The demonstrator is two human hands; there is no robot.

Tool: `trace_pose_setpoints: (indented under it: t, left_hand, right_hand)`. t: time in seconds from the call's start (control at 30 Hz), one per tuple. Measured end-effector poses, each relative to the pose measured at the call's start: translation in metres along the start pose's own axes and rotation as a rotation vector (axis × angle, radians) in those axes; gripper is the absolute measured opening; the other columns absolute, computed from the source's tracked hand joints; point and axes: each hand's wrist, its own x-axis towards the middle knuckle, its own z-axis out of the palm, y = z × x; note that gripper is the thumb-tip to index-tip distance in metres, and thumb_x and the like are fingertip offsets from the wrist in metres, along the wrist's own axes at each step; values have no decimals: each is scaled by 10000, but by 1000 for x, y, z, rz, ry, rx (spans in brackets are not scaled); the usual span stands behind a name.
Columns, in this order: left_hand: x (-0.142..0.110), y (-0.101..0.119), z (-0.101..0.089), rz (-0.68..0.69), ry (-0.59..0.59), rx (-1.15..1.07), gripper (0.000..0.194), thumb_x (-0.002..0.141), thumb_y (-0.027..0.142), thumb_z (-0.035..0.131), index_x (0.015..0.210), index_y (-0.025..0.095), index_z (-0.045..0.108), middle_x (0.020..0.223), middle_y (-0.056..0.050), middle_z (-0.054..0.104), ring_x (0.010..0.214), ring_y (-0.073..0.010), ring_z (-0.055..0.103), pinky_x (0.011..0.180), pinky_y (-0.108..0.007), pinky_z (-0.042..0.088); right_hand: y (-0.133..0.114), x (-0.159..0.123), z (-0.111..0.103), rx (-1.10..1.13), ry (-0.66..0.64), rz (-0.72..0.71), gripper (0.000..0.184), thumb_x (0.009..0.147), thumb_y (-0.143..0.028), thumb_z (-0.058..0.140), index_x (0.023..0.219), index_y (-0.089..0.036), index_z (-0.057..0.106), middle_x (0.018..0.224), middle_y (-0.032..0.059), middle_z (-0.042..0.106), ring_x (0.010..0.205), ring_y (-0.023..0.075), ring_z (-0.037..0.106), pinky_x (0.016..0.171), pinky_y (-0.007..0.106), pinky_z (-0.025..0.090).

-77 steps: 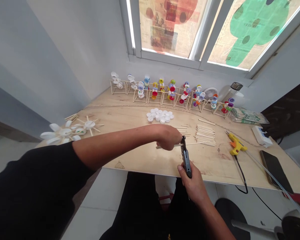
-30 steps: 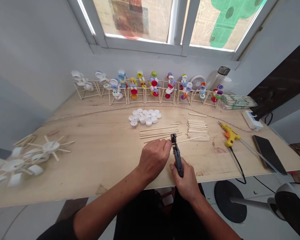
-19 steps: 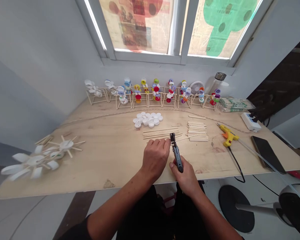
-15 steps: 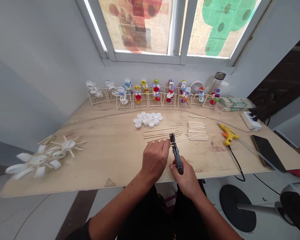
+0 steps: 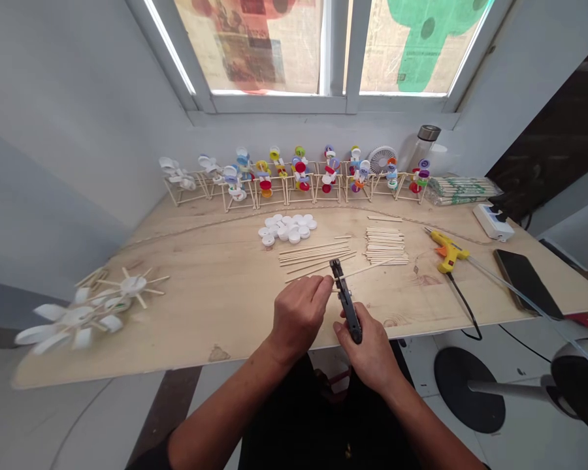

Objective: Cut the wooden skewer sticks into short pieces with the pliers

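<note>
My right hand is shut around the handles of black cutting pliers, whose jaws point up and away from me. My left hand pinches a thin wooden stick just left of the jaws. The stick runs right and away from the pliers, over the plywood table. Behind the hands lie loose wooden skewers and a stack of flat craft sticks. The left hand's fingers hide part of the stick.
White bottle caps lie beyond the skewers. Stick-and-cap models line the back edge, beside a small fan. A yellow glue gun, phone and power strip sit right; a white cap wheel lies left.
My left arm has come in from reaching across the table, and that hand now holds the stick at the pliers. The view has turned, shifting the table.
</note>
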Motion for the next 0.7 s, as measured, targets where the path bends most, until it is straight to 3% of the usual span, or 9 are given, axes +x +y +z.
trace_pose_setpoints:
  t: [0.13, 0.43, 0.7]
  left_hand:
    - [0, 1, 0, -18, -6, -19, 146, 838, 110, 419, 861, 145, 559, 611, -3, 551, 562, -104, 490, 533, -219, 344]
    - [1, -12, -5, 106, -23, -133, 154, 826, 94, 430, 906, 130, 557, 588, 10, 520, 532, -89, 461, 513, -200, 343]
    - [1, -16, -12, 73, -59, -231, 169, 838, 90, 372, 845, 150, 529, 576, 16, 517, 515, -84, 469, 498, -193, 346]
  right_hand:
    - [0, 0, -1, -15, -5, 7, 109, 767, -284, 486, 843, -207, 494, 675, -7, 611, 617, 169, 568, 595, 259, 381]
    - [-1, -5, -4, -3, -29, -19, 107, 768, -282, 483, 840, -203, 497, 633, -19, 589, 566, 156, 548, 552, 247, 372]
    - [-2, -4, -1, -34, -22, -64, 97, 772, -278, 480, 836, -206, 489, 631, -23, 578, 563, 152, 542, 546, 242, 367]
